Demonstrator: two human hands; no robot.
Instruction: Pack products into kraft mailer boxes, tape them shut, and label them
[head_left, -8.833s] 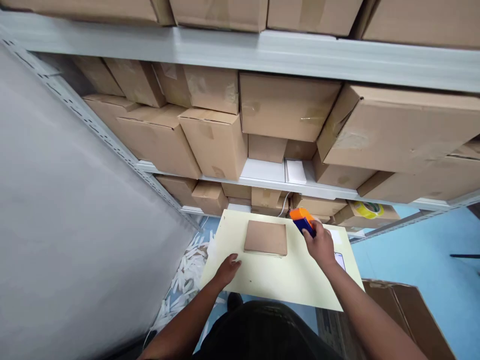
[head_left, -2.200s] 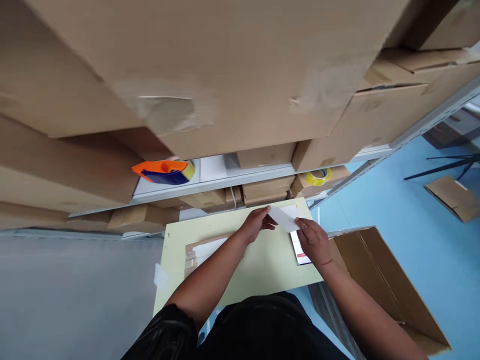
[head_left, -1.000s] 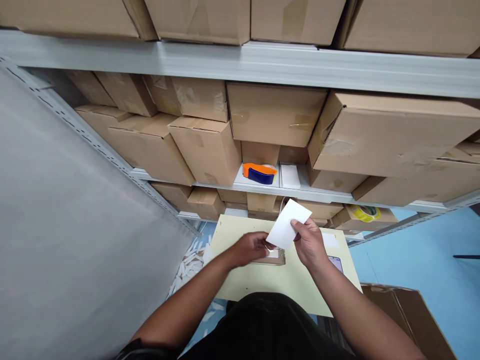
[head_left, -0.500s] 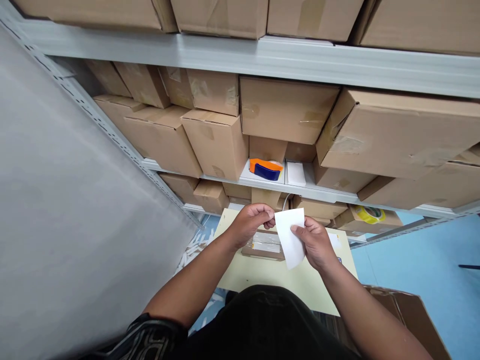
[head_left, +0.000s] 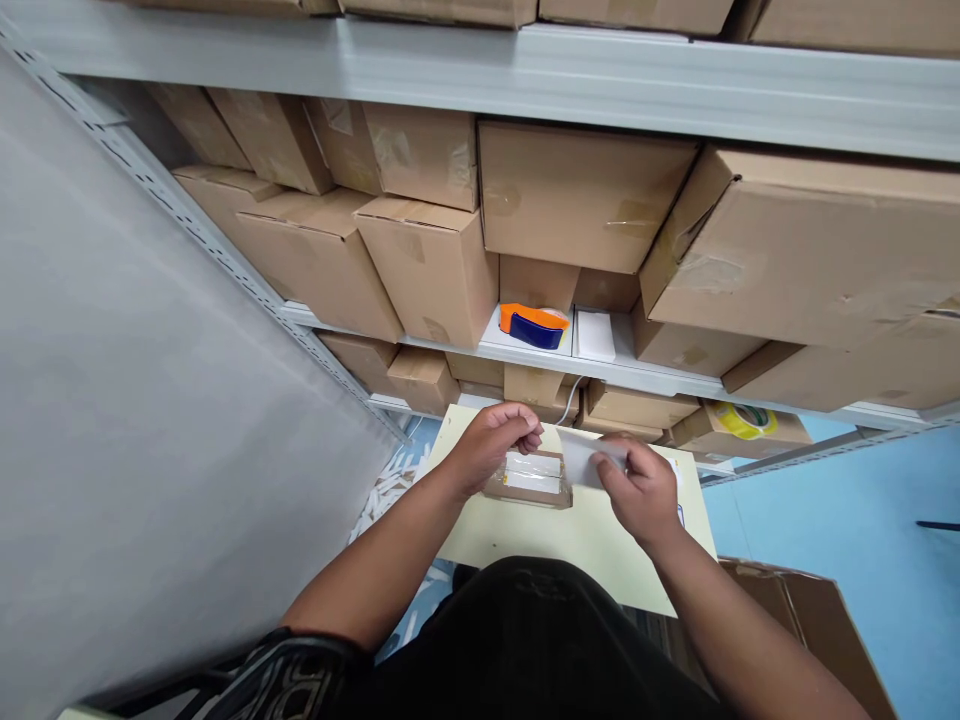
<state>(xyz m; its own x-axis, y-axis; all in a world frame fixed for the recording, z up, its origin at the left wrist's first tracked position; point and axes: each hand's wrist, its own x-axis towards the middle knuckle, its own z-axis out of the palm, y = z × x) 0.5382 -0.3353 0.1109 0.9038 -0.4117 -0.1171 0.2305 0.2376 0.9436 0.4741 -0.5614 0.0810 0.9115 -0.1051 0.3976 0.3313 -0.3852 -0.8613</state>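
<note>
My left hand (head_left: 491, 443) and my right hand (head_left: 639, 487) are raised over a small pale yellow table (head_left: 517, 532). Both pinch a white paper label (head_left: 583, 455) stretched between them, the right hand with its fingers curled on the label's right end. Just beneath the left hand a small flat cardboard parcel (head_left: 530, 479) with clear tape and a white strip on top lies on the table.
An orange and blue tape dispenser (head_left: 533, 324) rests on the grey shelf (head_left: 600, 367) among many cardboard boxes. A yellow tape roll (head_left: 736, 419) lies on a lower box. An open carton (head_left: 810, 620) stands on the blue floor at right. White scraps (head_left: 390, 495) litter the floor at left.
The label has been turned from upright to nearly flat and lowered toward the parcel. Earlier the tape dispenser was in my right hand; it now lies on the shelf.
</note>
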